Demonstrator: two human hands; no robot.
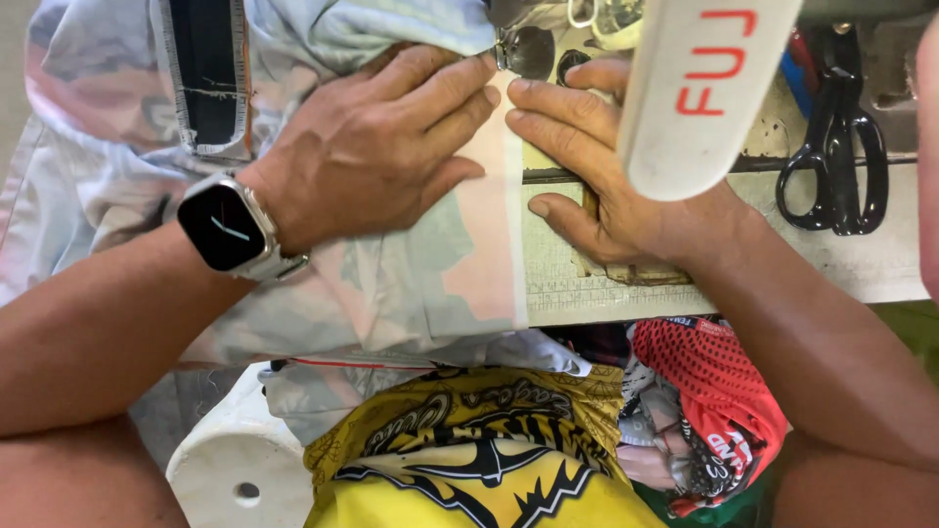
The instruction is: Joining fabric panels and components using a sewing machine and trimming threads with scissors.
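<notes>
A pale printed garment point(323, 284), washed in pink, grey and mint, spreads over the sewing machine bed point(587, 284) from 9 o'clock to the centre, its folded edge running straight down the middle. The white machine arm point(699, 93) slants in from 1 o'clock. The left hand point(377, 156), fingers together, lies flat on the cloth, fingertips just beside the presser foot point(509, 44) at 12 o'clock. The right hand point(597, 171) presses flat on the bed at the fabric's edge, fingers spread slightly, partly hidden under the machine arm; neither hand grips anything. A yellow-and-black printed garment point(469, 460) bunches at 6 o'clock, with a red mesh one point(714, 391) at 5 o'clock. Black scissors point(841, 147) rest at 2 o'clock. A dark-faced smartwatch point(227, 227) rides the left wrist at 9 o'clock.
</notes>
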